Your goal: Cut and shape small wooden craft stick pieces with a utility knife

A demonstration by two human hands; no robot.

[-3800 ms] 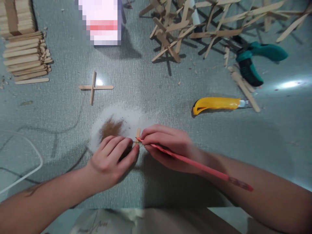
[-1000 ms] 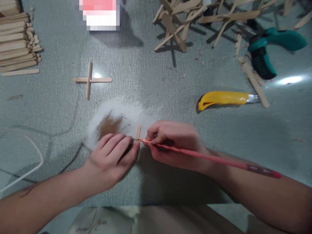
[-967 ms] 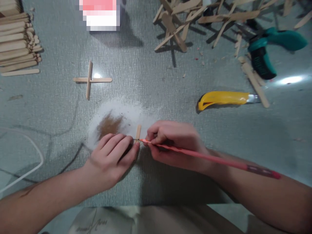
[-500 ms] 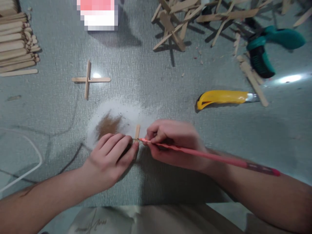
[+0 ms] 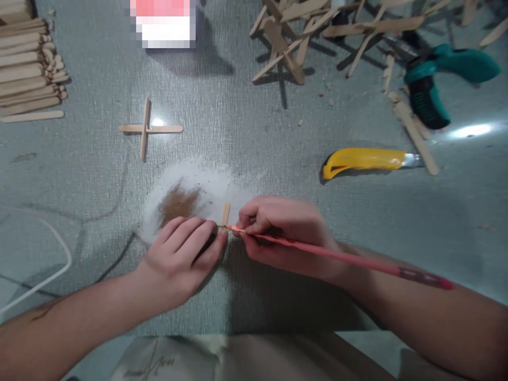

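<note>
My right hand (image 5: 283,233) pinches a long red pencil (image 5: 317,248), its tip against a wooden craft stick (image 5: 226,214). The pencil's far end reaches back over my right forearm. My left hand (image 5: 184,254) is closed at the stick's lower part, thumb and fingertips pressing around it. Something thin and dark (image 5: 220,226) juts from its fingertips across the stick; I cannot make out what it is. Beyond my hands, two craft sticks form a cross (image 5: 145,128) on the table.
Craft sticks are stacked (image 5: 24,74) at the far left. Joined sticks (image 5: 281,47) stand at the back, beside teal-handled pliers (image 5: 428,100). A yellow utility knife (image 5: 365,159) lies at right. A pale patch with brown dust (image 5: 180,203) is by my left hand; a white cable (image 5: 65,251) curves at left.
The view has shifted slightly, so the things on the table sit a little further right. The pencil's far end has dipped a little, while its tip stays at the stick.
</note>
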